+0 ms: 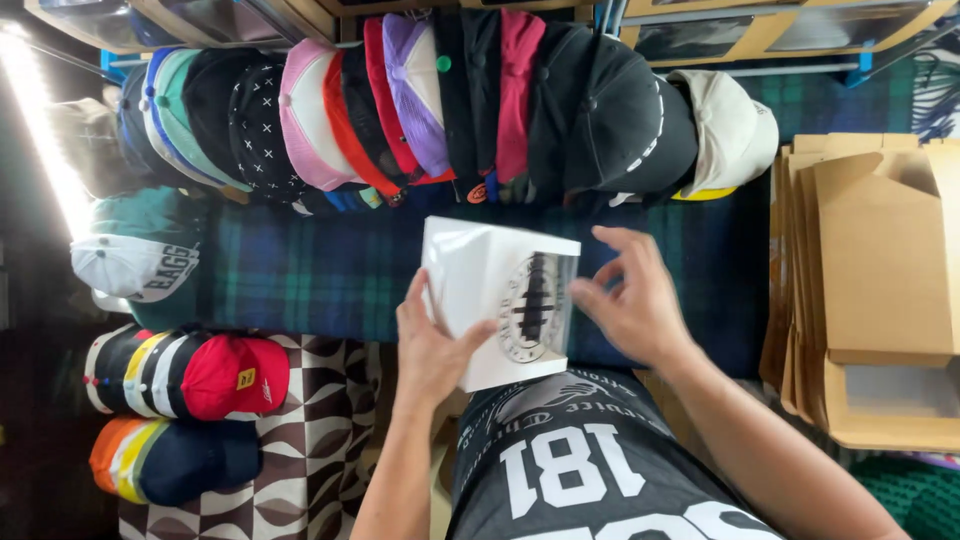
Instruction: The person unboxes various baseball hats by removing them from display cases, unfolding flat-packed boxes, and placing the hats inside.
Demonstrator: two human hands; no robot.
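We're over a dark blue-green plaid cloth (320, 275) w/ a long row of stacked caps (430, 100) in pink, red, purple, black & cream across the top, and flat tan cardboard boxes (875, 270) piled at the right edge. At the left sit a teal-and-white cap (140, 250), a short stack fronted by a red cap (235, 378), and an orange/navy stack below it on a brown-and-white checked fabric (320, 460). Centre frame, just above our dark numbered jersey, is the white glossy plastic bag with a round black emblem (505, 300), held up off the cloth & tilted. Our left hand (430, 345) grips its lower left edge, thumb across the front. Our right hand (635, 300) is spread wide, fingers loose, holding nothing; fingertips just beside the bag's right edge, contact unclear. We'd judge the bag is being squared up or opened; next calls for the right hand to catch the free edge while the left stays firm.
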